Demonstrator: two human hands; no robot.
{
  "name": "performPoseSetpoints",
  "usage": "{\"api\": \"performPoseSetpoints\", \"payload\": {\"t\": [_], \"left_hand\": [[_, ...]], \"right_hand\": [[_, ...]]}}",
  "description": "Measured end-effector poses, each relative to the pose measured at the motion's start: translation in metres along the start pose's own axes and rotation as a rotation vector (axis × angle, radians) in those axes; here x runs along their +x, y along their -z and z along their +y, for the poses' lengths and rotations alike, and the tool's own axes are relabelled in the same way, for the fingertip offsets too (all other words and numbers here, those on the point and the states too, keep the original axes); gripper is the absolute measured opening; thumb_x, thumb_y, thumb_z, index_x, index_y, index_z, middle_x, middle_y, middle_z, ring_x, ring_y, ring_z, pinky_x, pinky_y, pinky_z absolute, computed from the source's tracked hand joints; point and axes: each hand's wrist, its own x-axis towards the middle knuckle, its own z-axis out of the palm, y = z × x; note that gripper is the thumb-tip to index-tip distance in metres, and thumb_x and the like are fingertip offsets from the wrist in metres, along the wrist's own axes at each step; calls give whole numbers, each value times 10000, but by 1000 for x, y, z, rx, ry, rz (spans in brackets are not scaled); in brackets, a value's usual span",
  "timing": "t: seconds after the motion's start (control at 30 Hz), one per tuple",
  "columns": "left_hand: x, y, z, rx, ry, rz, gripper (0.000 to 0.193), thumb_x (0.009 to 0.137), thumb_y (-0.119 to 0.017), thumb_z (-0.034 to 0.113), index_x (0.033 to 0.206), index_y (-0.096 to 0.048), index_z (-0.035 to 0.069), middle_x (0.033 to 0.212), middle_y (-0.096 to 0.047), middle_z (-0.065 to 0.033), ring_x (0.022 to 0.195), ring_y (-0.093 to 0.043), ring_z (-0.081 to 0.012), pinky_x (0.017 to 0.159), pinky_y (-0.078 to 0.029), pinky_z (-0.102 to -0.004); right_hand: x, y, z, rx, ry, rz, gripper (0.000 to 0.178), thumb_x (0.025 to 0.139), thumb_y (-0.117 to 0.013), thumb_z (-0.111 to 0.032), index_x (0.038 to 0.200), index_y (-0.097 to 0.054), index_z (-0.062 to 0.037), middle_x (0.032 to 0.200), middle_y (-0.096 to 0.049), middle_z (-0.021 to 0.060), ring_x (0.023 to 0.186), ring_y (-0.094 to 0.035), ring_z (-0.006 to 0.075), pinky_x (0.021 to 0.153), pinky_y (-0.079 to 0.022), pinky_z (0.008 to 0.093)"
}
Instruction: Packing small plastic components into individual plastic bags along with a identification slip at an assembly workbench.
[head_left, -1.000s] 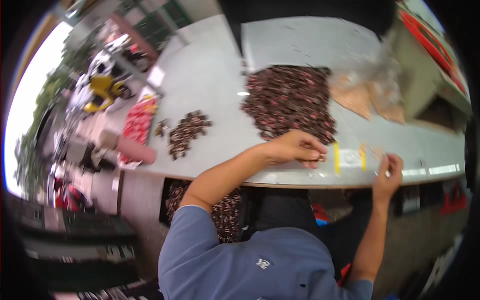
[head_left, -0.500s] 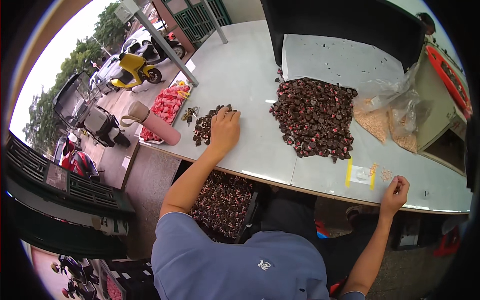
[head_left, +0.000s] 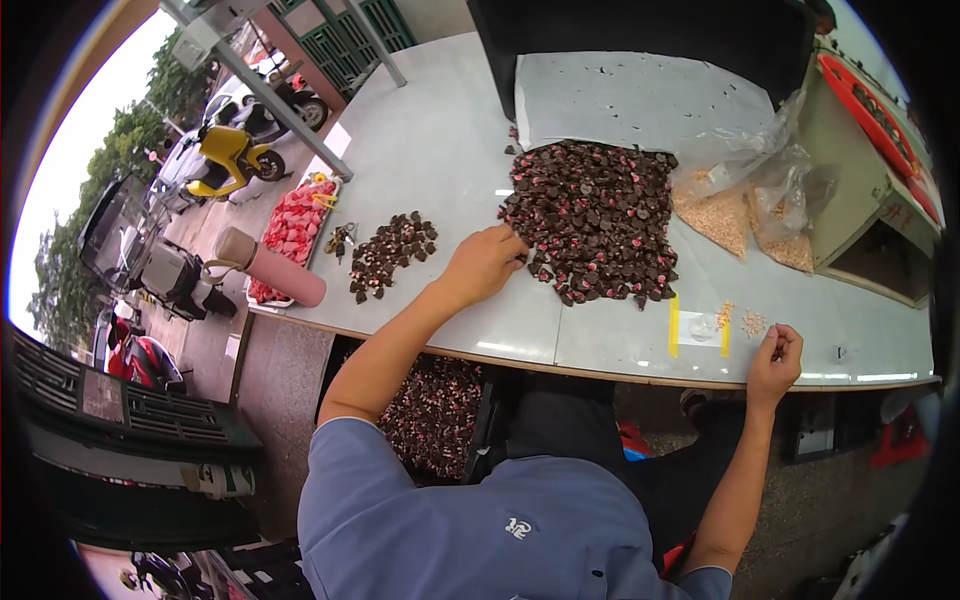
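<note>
A wide pile of small dark pieces with red bits [head_left: 600, 220] covers the middle of the table. At its left edge is my left hand [head_left: 485, 265], fingers curled together on a dark piece at the fingertips. Further left lies a smaller heap of dark pieces with pale bits [head_left: 385, 255]. My right hand [head_left: 775, 362] is closed in a pinch at the table's front edge; what its fingertips hold, if anything, is too small to make out. Just beyond it lie tiny tan pieces [head_left: 754, 322], beside a white patch with yellow tape strips [head_left: 699, 329].
Clear plastic bags of tan pieces [head_left: 715, 215] lie right of the pile, before a greenish cabinet [head_left: 870, 215]. At the left stand a pink bottle [head_left: 285, 275] and a tray of red pieces [head_left: 294, 225], with keys [head_left: 341, 240] nearby. Below the table sits a bin of dark pieces [head_left: 430, 420].
My left hand has moved right, from the smaller heap to the large pile's left edge. My right hand stays pinched by the tan pieces. The whole view has shifted slightly.
</note>
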Motion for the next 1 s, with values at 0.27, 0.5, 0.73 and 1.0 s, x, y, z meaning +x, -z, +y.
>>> {"api": "performPoseSetpoints", "payload": {"t": [0.27,0.5,0.73,1.0], "left_hand": [[-28,-2,-4,-26,107,44,230,828,-696,34,1043,-612,22,1021,-634,-174,830,-674,-313,698,-541,-370],[0,19,56,-546,61,-37,230,845,-652,-57,1067,-668,0,1051,-634,-101,849,-666,-173,686,-548,-282],[65,-25,110,-1068,-28,-545,175,860,-709,-7,1028,-670,-37,1046,-617,-72,879,-653,-138,737,-552,-265],[71,-59,113,-1181,-3,-693,201,858,-725,12,1050,-675,-23,1044,-626,-56,881,-656,-125,795,-534,-254]], "right_hand": [[6,-3,-17,13,-42,-11,112,952,-611,-83,1019,-620,6,817,-628,26,700,-555,80,613,-457,235],[-3,3,-54,50,-113,-411,81,905,-641,-74,951,-639,-8,677,-609,31,582,-532,88,541,-430,250],[9,-7,-70,-260,179,-516,106,835,-626,-52,932,-657,-78,693,-636,122,598,-629,280,552,-484,353],[16,-2,-73,-316,206,-583,105,833,-627,-61,927,-656,-99,713,-657,121,655,-658,302,577,-500,383]]}}
